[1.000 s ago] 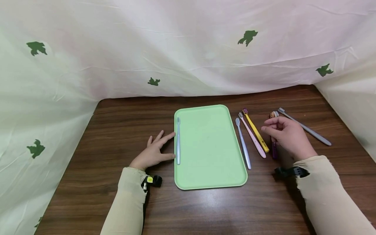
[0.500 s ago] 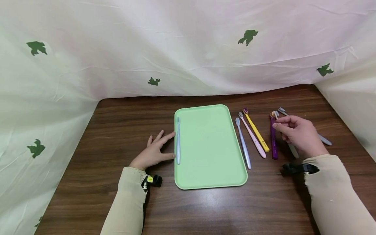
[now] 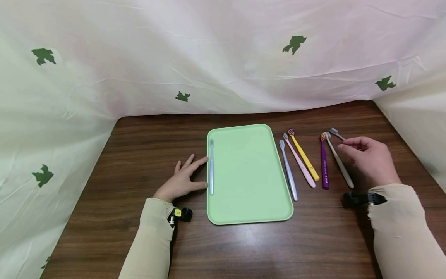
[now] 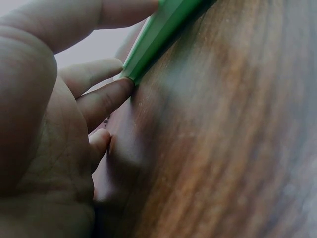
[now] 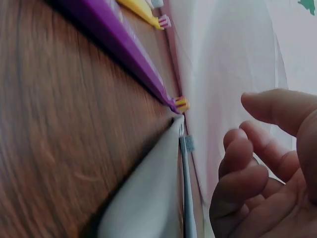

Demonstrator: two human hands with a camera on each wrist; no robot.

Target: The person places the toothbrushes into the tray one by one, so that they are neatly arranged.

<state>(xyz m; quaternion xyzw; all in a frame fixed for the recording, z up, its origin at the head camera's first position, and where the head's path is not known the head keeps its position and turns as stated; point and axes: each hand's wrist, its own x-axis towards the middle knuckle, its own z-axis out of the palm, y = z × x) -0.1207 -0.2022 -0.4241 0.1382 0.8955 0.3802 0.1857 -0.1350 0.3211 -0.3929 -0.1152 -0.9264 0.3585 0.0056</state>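
Note:
My left hand [image 3: 182, 180] lies on the table with fingers spread, its fingertips at the left edge of a light green tray [image 3: 251, 174]. A pale blue toothbrush [image 3: 211, 170] lies along that side of the tray. Over the far-right toothbrush, a blue-grey one [image 3: 337, 133], hovers my right hand [image 3: 371, 161], hiding most of its handle. In the right wrist view the fingers [image 5: 242, 188] curl loosely, the thumb stands apart, and nothing is held. Left of this hand lie a light grey toothbrush [image 3: 340, 161] and a purple toothbrush [image 3: 325, 166], their heads close together.
Between tray and purple toothbrush lie a yellow toothbrush [image 3: 304, 157], a pink toothbrush [image 3: 300, 162] and a blue toothbrush [image 3: 289, 170], the blue one beside the tray's right edge. A white cloth [image 3: 226, 58] with green bird shapes borders the wooden table [image 3: 139, 155].
My right hand has moved rightward from above the purple toothbrush, past the light grey one, to the blue-grey one, uncovering the first two. My left hand and the tray have stayed put.

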